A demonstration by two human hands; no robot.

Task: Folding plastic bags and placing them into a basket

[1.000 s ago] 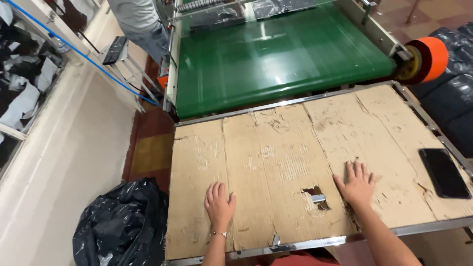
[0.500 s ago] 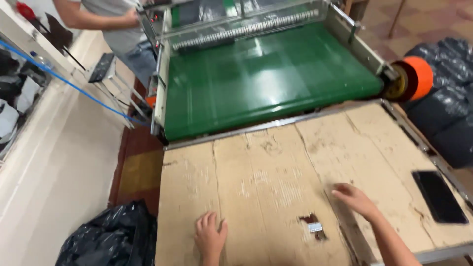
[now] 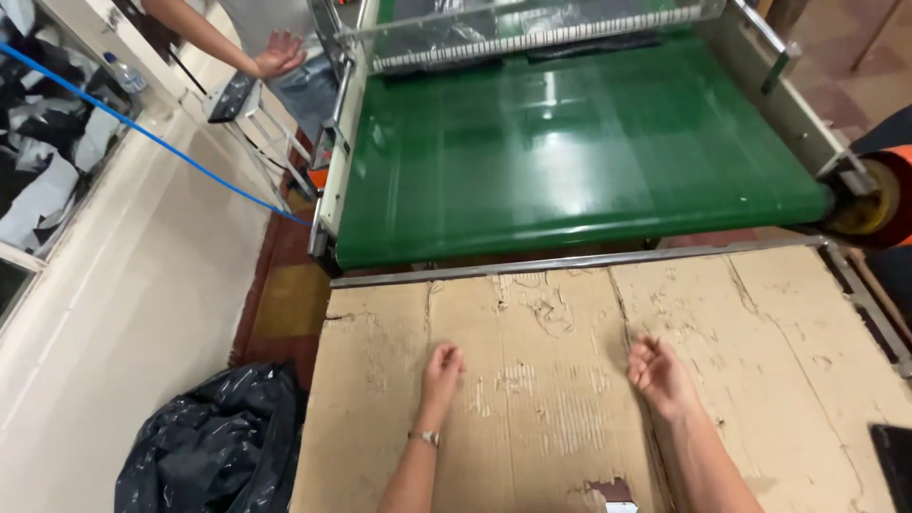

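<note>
In the head view, a worn sheet of cardboard (image 3: 570, 380) is seen covering the tabletop (image 3: 860, 285) across the lower half of the frame. The left hand (image 3: 442, 369) is laid on the cardboard at lower centre, its fingers curled loosely inward and nothing held in it; a wristwatch (image 3: 427, 437) is worn on that wrist. The right hand (image 3: 658, 372) is placed to the right of it, well apart, also on or just over the cardboard, with fingers half curled and nothing gripped. A green conveyor belt (image 3: 570, 142) is seen beyond the tabletop in the upper middle. At the lower left a black plastic bag (image 3: 214, 442) is lying on the floor. In the upper left, another person's hand (image 3: 280, 52) is held open above a small control box (image 3: 231, 98).
</note>
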